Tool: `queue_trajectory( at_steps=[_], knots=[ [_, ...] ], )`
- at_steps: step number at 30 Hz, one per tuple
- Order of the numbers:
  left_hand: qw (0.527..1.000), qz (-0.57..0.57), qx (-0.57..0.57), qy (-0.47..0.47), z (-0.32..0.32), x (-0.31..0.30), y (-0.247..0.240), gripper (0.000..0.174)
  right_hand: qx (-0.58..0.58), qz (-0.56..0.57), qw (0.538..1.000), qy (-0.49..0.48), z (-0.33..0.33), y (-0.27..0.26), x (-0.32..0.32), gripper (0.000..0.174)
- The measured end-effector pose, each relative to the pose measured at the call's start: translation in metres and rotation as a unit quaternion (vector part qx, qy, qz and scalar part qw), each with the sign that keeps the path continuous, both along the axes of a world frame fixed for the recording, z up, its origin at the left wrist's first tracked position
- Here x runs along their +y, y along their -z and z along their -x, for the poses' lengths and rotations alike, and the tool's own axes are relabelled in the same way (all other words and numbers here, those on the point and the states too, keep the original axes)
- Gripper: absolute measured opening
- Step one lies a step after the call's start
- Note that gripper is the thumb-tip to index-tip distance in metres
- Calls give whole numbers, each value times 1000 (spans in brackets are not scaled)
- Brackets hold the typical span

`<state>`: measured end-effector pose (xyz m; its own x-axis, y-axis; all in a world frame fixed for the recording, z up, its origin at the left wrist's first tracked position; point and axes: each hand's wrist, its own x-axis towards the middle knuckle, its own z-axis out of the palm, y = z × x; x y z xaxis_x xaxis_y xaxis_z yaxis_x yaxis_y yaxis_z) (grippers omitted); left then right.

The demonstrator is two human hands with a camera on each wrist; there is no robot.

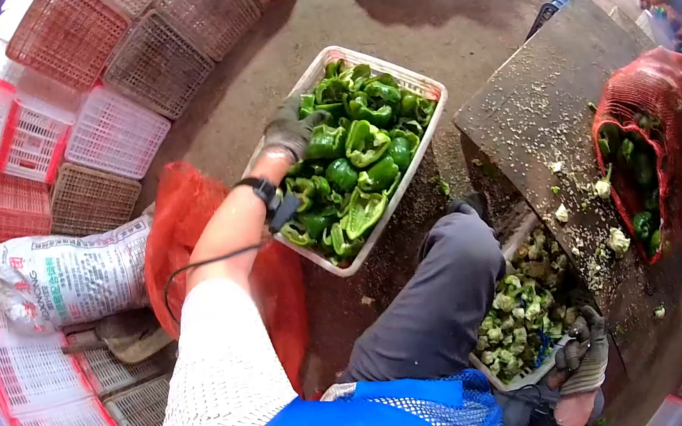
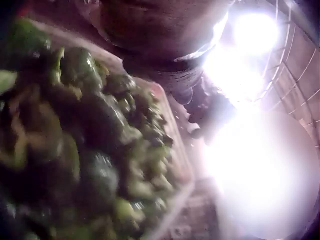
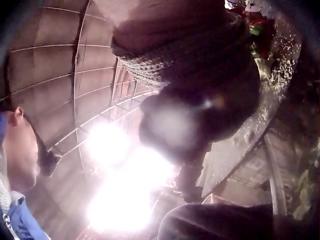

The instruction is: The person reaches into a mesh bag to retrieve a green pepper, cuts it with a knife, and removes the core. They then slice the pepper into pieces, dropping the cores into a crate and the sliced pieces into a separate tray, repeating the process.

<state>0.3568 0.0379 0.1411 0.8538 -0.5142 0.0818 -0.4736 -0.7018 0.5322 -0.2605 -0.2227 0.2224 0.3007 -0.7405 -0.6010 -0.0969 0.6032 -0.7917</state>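
In the head view my gloved left hand (image 1: 290,131) reaches over the upper left rim of a white crate (image 1: 434,89). Its fingers rest on the halved and hollowed green bell peppers (image 1: 366,143) that fill the crate. The left wrist view shows these peppers (image 2: 100,165) blurred, with the glove (image 2: 165,75) dark by the rim. My gloved right hand (image 1: 584,353) hangs at the near corner of a lower crate heaped with pepper cores (image 1: 522,305), its fingers loosely bent. Nothing shows in its grasp. In the right wrist view this hand (image 3: 195,110) is mostly in shadow.
A board (image 1: 545,103) strewn with seeds and a few cores stands on the right, bearing a red mesh sack (image 1: 672,128) of whole peppers. Stacked plastic crates (image 1: 117,132) line the left side. A printed white sack (image 1: 77,274) and red netting (image 1: 182,210) lie nearby.
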Motion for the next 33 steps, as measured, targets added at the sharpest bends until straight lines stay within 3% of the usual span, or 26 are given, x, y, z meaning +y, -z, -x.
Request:
queue_trajectory(
  at_steps=[3,4,5,6,9,10,15,19,22,23,26,27,28,29,30,31,33],
  knots=[
    [964,-261,19,42,-71,9,77,54,36,-2,999,37,-59,-29,9,51],
    [954,-274,-105,57,-64,11,85,52,57,0,997,56,-86,-42,11,50],
    [959,-255,-115,44,-69,9,93,54,81,1,994,75,-102,-47,10,48],
    [963,-238,-122,33,-72,9,102,55,-19,35,999,26,-103,-41,4,46],
    [963,-227,-139,33,-77,16,115,58,-26,65,996,57,-139,-41,-10,44],
    [958,-236,-161,38,-77,16,115,59,24,42,997,57,-144,-41,-20,54],
    [949,-275,-147,40,-77,9,112,63,-39,70,997,23,-181,-63,-26,54],
    [953,-289,-52,69,-91,12,110,68,-42,117,991,43,-138,-61,-27,52],
    [949,-278,-149,-15,-64,28,56,68,10,110,991,74,-61,-42,-34,48],
    [946,-268,-178,-49,-50,44,43,68,-24,83,994,71,-31,-31,-39,45],
    [980,-95,-147,-93,15,114,22,66,-151,-2,986,74,54,11,-42,38],
    [947,-182,-236,-118,31,142,47,65,-143,-15,986,82,57,13,-38,39],
    [959,-128,-211,-137,43,164,82,65,-136,-28,986,95,56,13,-29,39],
    [986,-16,-98,-137,68,166,104,68,-130,-40,985,108,53,12,-24,40],
    [942,-270,-164,-114,86,162,128,77,-152,-15,987,44,52,8,-23,44],
    [935,-311,-75,-154,98,160,139,86,-135,17,989,51,43,-6,-16,45],
    [943,-276,14,-186,83,150,135,91,-83,80,991,64,27,-52,-4,45]
  ],
)
